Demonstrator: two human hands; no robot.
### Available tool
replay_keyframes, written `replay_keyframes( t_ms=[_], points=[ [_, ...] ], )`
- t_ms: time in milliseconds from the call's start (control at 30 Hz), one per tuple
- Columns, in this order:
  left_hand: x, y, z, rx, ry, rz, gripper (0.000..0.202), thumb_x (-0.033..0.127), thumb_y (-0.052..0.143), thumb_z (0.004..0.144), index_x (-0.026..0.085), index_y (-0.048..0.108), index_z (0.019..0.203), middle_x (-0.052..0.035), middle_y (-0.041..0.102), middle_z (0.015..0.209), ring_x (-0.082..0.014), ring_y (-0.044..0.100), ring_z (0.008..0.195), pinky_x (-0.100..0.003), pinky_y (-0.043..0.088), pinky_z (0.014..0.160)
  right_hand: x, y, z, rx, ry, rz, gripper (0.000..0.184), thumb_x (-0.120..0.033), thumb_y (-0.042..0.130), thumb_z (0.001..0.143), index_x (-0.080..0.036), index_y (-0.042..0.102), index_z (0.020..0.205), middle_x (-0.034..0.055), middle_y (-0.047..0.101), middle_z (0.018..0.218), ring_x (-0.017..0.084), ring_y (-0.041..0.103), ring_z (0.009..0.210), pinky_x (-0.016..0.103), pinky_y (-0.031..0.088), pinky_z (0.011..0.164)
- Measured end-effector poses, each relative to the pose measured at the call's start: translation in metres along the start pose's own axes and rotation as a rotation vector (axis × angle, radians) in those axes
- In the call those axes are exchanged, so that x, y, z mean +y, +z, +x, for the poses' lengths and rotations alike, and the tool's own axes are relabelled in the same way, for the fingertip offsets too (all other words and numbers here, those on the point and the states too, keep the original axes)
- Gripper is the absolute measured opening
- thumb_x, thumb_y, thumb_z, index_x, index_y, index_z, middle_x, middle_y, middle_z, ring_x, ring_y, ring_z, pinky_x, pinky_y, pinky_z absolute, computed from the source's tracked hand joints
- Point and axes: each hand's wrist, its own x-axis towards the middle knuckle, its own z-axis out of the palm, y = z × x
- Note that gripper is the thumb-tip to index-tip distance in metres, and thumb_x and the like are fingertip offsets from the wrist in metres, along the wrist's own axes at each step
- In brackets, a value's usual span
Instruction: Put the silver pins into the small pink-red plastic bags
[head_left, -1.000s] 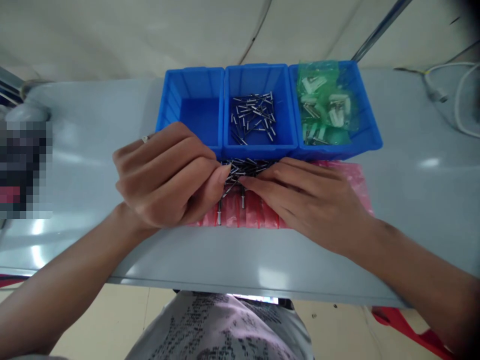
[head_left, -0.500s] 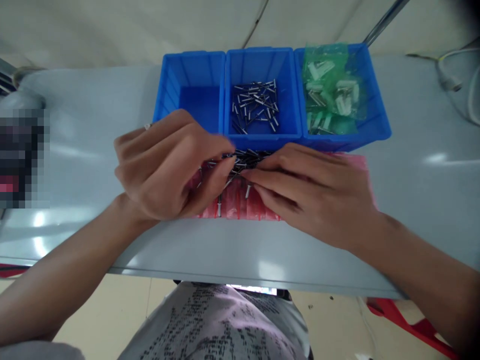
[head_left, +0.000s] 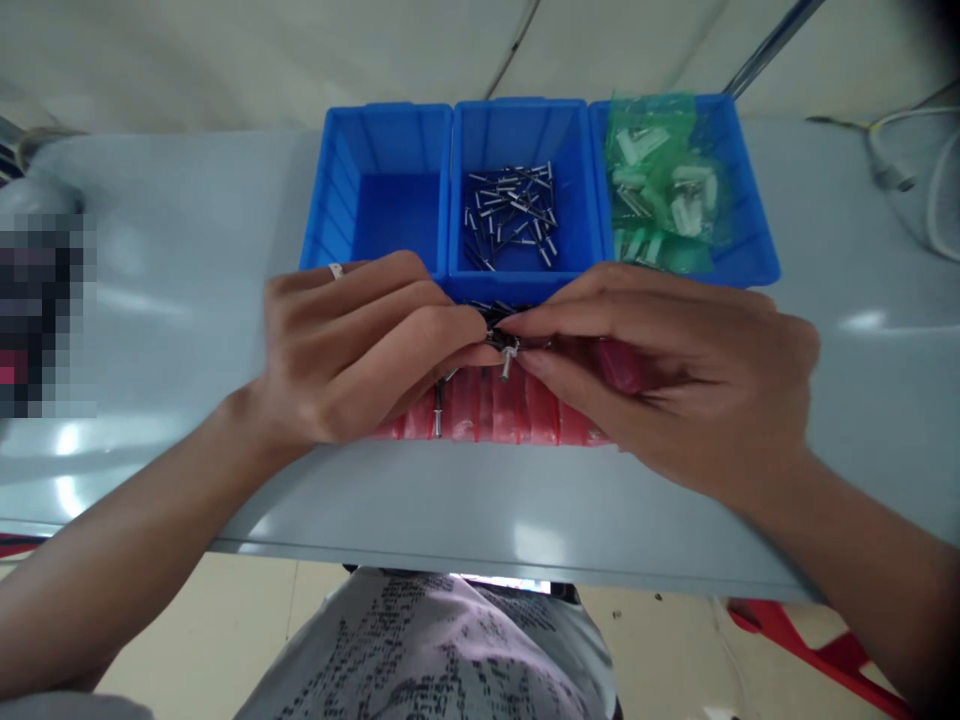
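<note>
My left hand [head_left: 367, 345] and my right hand [head_left: 660, 375] meet at the fingertips, shut on a tight bunch of steel rivets [head_left: 499, 330], which they partly hide. One rivet [head_left: 508, 362] sticks downward from the bunch. Below the hands lies a pink bubble-wrap sheet [head_left: 540, 415], with a single rivet [head_left: 437, 412] resting on it. Just beyond my fingertips stand three joined blue plastic bins. The middle bin [head_left: 521, 130] holds loose rivets [head_left: 510, 215]. The left bin [head_left: 394, 210] shows only its blue floor.
The right blue bin [head_left: 754, 250] holds green plastic bags [head_left: 660, 180] of white parts. All of this sits on a grey table [head_left: 172, 300]. A white cable [head_left: 911, 130] lies at the far right, and a pixelated patch [head_left: 37, 320] covers the left edge.
My hands have drawn together, gathering the rivets into a tighter bunch between the fingertips. My right hand has lifted and turned, uncovering more of the pink sheet.
</note>
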Motion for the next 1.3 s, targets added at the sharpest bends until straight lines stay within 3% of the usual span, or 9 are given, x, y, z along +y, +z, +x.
replay_keyframes(
  t_ms=[200, 333, 400, 533, 767, 933, 1033, 1167, 1300],
  points=[
    [-0.001, -0.003, -0.004, -0.041, 0.008, 0.033, 0.026, 0.035, 0.082, 0.097, 0.015, 0.07, 0.109, 0.0002, 0.074, 0.083, -0.0188, 0.077, 0.076, -0.031, 0.052, 0.056, -0.004, -0.003, 0.0, 0.06, 0.16, 0.105, 0.014, -0.017, 0.08, 0.096, -0.029, 0.084, 0.104, -0.0065, 0.084, 0.096, 0.01, 0.075, 0.077, 0.027, 0.065, 0.069],
    [0.0, -0.003, -0.003, -0.02, 0.013, 0.033, 0.016, 0.025, 0.08, 0.096, 0.02, 0.07, 0.107, 0.0019, 0.075, 0.079, -0.0192, 0.077, 0.071, -0.033, 0.052, 0.05, -0.005, -0.002, 0.0, 0.122, 0.205, 0.153, 0.012, -0.018, 0.082, 0.094, -0.028, 0.085, 0.099, -0.0075, 0.084, 0.093, 0.011, 0.075, 0.077, 0.027, 0.067, 0.07],
    [0.001, -0.003, -0.001, -0.014, 0.005, 0.044, 0.014, 0.031, 0.076, 0.1, 0.02, 0.07, 0.106, 0.0023, 0.075, 0.078, -0.0192, 0.077, 0.07, -0.033, 0.05, 0.049, -0.005, -0.002, 0.0, 0.161, 0.221, 0.168, 0.013, -0.018, 0.084, 0.092, -0.029, 0.086, 0.098, -0.0075, 0.084, 0.092, 0.011, 0.073, 0.073, 0.028, 0.065, 0.064],
    [0.002, -0.003, 0.0, -0.033, -0.009, 0.077, 0.034, 0.044, 0.078, 0.1, 0.016, 0.067, 0.116, 0.002, 0.075, 0.083, -0.0167, 0.076, 0.069, -0.03, 0.048, 0.051, -0.006, 0.0, -0.002, 0.206, 0.196, 0.191, 0.022, -0.014, 0.085, 0.089, -0.031, 0.087, 0.104, -0.0057, 0.083, 0.09, 0.013, 0.071, 0.069, 0.032, 0.063, 0.06],
    [0.004, -0.005, -0.002, -0.034, 0.009, 0.045, 0.034, 0.035, 0.083, 0.096, 0.013, 0.069, 0.118, -0.0003, 0.074, 0.086, -0.0173, 0.076, 0.075, -0.03, 0.049, 0.055, -0.007, 0.001, -0.002, 0.259, 0.16, 0.227, 0.026, -0.015, 0.08, 0.092, -0.032, 0.088, 0.109, -0.0011, 0.082, 0.091, 0.019, 0.071, 0.069, 0.04, 0.059, 0.054],
    [0.003, -0.005, -0.003, -0.015, -0.022, 0.054, 0.003, 0.022, 0.066, 0.104, 0.019, 0.067, 0.103, 0.0026, 0.071, 0.081, -0.0152, 0.076, 0.074, -0.028, 0.046, 0.055, -0.009, 0.002, -0.002, 0.21, 0.158, 0.243, 0.033, -0.01, 0.079, 0.09, -0.032, 0.088, 0.113, -0.0029, 0.083, 0.091, 0.017, 0.07, 0.068, 0.04, 0.056, 0.054],
    [0.003, -0.003, 0.0, -0.01, -0.026, 0.01, 0.014, 0.031, 0.066, 0.106, 0.018, 0.066, 0.103, 0.0016, 0.07, 0.08, -0.0147, 0.074, 0.073, -0.029, 0.046, 0.054, -0.013, 0.002, -0.002, 0.228, 0.177, 0.208, 0.032, -0.013, 0.08, 0.092, -0.037, 0.088, 0.113, -0.0052, 0.084, 0.095, 0.018, 0.073, 0.073, 0.039, 0.061, 0.058],
    [0.005, -0.001, -0.001, -0.023, -0.034, 0.019, 0.012, 0.027, 0.068, 0.104, 0.021, 0.063, 0.094, 0.0028, 0.067, 0.075, -0.0137, 0.071, 0.069, -0.03, 0.044, 0.053, -0.014, 0.0, -0.001, 0.146, 0.262, 0.17, 0.034, -0.019, 0.078, 0.096, -0.049, 0.085, 0.111, -0.0091, 0.083, 0.091, 0.021, 0.074, 0.07, 0.04, 0.062, 0.053],
    [0.006, -0.001, -0.008, 0.063, -0.194, 0.09, 0.032, 0.023, 0.049, 0.111, 0.021, 0.059, 0.08, 0.0045, 0.049, 0.063, -0.0085, 0.061, 0.06, -0.028, 0.036, 0.057, -0.006, -0.001, 0.001, 0.148, 0.291, 0.235, 0.027, -0.017, 0.081, 0.094, -0.04, 0.087, 0.106, -0.0072, 0.084, 0.089, 0.016, 0.07, 0.059, 0.036, 0.061, 0.048]
  ],
)
